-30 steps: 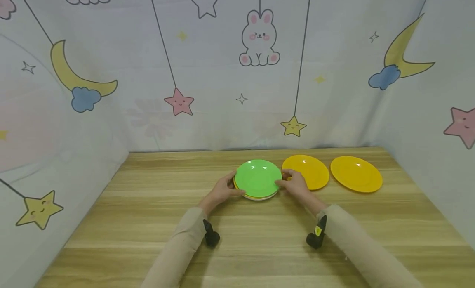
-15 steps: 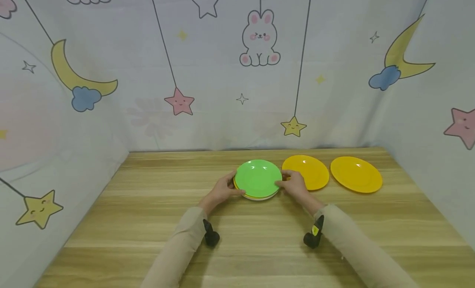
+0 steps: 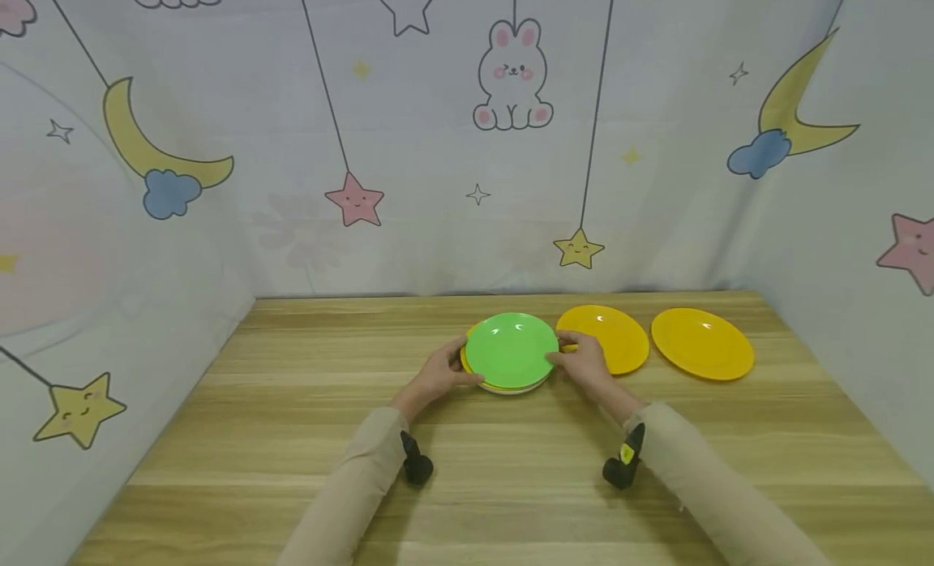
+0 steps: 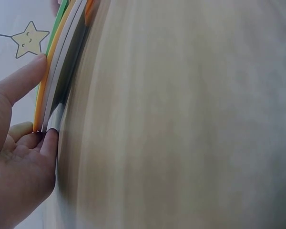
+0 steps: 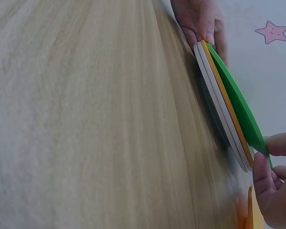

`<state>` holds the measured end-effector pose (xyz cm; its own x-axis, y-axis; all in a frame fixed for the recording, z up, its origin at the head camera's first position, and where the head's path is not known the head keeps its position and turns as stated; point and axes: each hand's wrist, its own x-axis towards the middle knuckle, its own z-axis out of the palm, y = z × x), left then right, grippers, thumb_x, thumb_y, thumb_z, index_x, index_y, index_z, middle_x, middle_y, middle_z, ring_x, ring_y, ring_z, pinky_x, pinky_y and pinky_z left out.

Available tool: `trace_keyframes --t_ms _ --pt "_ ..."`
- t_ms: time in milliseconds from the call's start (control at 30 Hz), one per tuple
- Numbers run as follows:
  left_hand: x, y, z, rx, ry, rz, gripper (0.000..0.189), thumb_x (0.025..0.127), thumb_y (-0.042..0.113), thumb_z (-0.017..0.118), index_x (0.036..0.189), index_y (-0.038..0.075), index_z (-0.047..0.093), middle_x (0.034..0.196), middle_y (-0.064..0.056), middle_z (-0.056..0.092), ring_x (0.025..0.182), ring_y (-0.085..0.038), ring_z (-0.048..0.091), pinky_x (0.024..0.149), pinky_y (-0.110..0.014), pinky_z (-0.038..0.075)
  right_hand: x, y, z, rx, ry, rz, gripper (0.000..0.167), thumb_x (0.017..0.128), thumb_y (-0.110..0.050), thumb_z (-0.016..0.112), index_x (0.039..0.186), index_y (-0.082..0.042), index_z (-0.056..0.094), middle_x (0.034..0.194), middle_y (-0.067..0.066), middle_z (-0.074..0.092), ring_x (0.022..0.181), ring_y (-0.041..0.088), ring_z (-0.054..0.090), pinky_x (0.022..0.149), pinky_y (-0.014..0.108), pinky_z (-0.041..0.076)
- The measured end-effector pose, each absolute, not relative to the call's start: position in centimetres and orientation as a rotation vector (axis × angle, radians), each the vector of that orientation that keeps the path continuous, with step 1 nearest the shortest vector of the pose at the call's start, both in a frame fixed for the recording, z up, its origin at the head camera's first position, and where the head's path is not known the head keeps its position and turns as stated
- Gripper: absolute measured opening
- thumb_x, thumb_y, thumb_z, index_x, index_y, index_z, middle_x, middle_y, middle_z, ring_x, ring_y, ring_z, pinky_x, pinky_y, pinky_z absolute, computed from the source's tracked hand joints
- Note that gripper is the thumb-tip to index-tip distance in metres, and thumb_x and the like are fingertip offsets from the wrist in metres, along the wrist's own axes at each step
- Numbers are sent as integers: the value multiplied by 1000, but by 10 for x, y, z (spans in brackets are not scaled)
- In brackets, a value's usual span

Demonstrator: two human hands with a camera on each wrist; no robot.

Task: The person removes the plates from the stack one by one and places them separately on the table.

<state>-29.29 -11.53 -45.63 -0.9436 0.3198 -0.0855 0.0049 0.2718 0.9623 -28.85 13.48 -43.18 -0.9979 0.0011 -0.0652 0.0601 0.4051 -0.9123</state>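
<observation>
A green plate (image 3: 511, 351) tops a stack at the table's back middle. Beneath it lie a yellow plate (image 5: 235, 123) and two white plates (image 5: 218, 98). My right hand (image 3: 582, 362) pinches the green plate's right edge between thumb and fingers; in the right wrist view that side stands slightly raised off the yellow plate. On the other side my left hand (image 3: 440, 370) grips the stack's left edge, its thumb at the yellow rim and its fingers curled against the side and underneath. The green plate hides most of the plates below.
Two yellow plates lie to the right, a nearer one (image 3: 619, 345) right behind my right hand and another one (image 3: 702, 345) farther right. The wooden table (image 3: 503, 485) ends at a printed curtain (image 3: 423, 258) at the back and sides.
The green plate has shifted slightly right with my right hand, so more of the yellow plate's left edge shows. My left hand has stayed at the stack.
</observation>
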Motion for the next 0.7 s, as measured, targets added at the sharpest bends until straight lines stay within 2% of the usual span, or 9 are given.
trace_keyframes --t_ms 100,300,700 --pt "-293 -115 -457 293 2291 1717 90 73 2 74 143 -2 17 148 -17 20 132 -27 28 106 -32 31 -288 135 -431 67 2549 -1737 51 80 1 64 127 7 47 112 22 51 77 13 55 65 26 56" --pt "-292 -115 -456 302 2305 1703 90 73 3 74 143 -3 17 148 -18 20 132 -28 28 106 -33 32 -288 137 -432 63 2422 -1834 51 84 2 59 131 8 41 108 23 50 69 8 57 67 30 57" --pt "-290 -114 -454 253 2325 1669 91 74 6 74 143 -2 15 149 -16 17 134 -27 25 107 -34 30 -282 139 -432 212 2367 -2010 52 84 4 57 133 7 39 109 21 47 64 6 56 63 26 57"
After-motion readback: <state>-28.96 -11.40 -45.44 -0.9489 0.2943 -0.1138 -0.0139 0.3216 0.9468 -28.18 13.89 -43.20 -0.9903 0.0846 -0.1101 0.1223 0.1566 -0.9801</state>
